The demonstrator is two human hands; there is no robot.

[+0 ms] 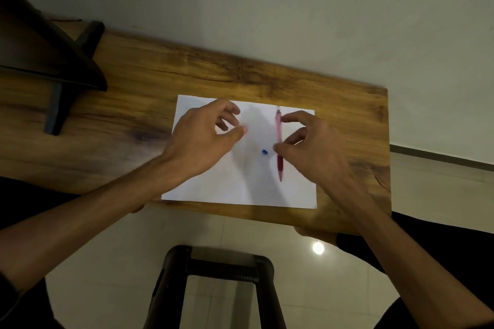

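Note:
A white sheet of paper lies on a wooden table. A red and pink pen lies lengthwise on the sheet's right half. A small blue piece sits just left of the pen. My right hand hovers at the pen with loosely curled fingers; the thumb tip and index tip reach the pen's barrel, and no closed grip shows. My left hand hovers over the sheet's left half, fingers loosely curled, holding nothing.
A dark monitor-like object on a black stand occupies the table's left end. A pale wall runs behind the table. A black stool frame stands on the tiled floor below the table's near edge.

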